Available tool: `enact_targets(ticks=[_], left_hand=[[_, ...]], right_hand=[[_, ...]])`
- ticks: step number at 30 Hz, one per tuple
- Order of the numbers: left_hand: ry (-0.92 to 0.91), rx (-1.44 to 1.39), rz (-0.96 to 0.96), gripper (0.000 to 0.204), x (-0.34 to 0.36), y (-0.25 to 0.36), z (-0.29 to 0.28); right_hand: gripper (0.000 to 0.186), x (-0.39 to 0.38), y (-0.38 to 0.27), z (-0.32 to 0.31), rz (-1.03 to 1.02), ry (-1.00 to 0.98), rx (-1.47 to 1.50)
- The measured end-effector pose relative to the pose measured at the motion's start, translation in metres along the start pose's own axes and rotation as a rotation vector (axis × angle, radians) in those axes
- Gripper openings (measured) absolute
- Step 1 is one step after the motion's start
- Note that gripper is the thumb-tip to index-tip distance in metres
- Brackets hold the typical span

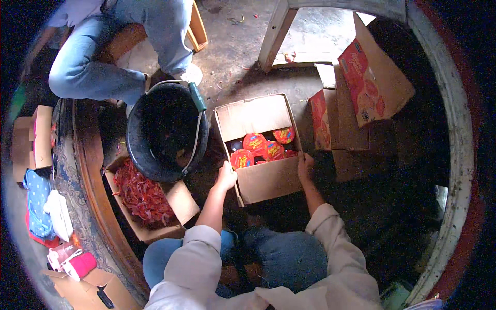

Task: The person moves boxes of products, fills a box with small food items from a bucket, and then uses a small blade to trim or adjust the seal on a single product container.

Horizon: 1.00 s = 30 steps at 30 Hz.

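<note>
Brown cardboard forms the open, four-sided box (271,181) between the person's hands, right of the round black bucket (142,160); whether it rests on the grey floor (232,46) or is lifted, I cannot tell. Each grip grasps it: the left hand (226,176) at the near left corner, the right hand (306,166) at the near right. Keeping both hands equally high should stop the loose, red, round-topped packs (254,143) inside from sliding. Holding firm corners rather than flaps seems safer, since thin cardboard could fold.
</note>
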<state>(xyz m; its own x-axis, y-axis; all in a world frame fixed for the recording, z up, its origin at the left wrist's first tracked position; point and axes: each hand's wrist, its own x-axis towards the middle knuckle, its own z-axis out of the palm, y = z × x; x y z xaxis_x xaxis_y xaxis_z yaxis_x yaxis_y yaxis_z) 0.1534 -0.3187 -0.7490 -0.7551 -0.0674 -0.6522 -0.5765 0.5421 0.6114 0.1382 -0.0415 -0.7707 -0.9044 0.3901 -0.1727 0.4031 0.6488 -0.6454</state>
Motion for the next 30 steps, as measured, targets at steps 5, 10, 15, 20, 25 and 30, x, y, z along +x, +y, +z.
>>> enact_targets(ticks=[5,10,15,20,25,30], left_hand=[[0.045,-0.046,0.201,0.034,0.017,0.026,0.004],[-0.050,-0.022,0.219,0.030,0.034,0.025,0.008],[-0.027,-0.020,0.276,0.060,0.051,-0.023,0.000],[0.382,0.086,0.307,0.072,0.018,-0.010,0.015],[0.175,0.473,0.499,0.080,-0.027,0.052,0.036],[0.104,0.577,0.441,0.076,-0.033,0.065,0.025]], right_hand=[[0.034,0.040,0.020,-0.012,-0.145,-0.033,0.051],[0.034,0.082,0.051,-0.041,-0.332,-0.364,-0.086],[0.035,0.095,0.014,-0.046,-0.316,-0.704,-0.345],[0.034,0.050,0.009,-0.040,-0.501,-0.212,-0.474],[0.047,0.018,-0.015,-0.038,-0.881,-0.145,-0.717],[0.053,-0.003,-0.046,-0.043,-0.929,-0.242,-0.741]])
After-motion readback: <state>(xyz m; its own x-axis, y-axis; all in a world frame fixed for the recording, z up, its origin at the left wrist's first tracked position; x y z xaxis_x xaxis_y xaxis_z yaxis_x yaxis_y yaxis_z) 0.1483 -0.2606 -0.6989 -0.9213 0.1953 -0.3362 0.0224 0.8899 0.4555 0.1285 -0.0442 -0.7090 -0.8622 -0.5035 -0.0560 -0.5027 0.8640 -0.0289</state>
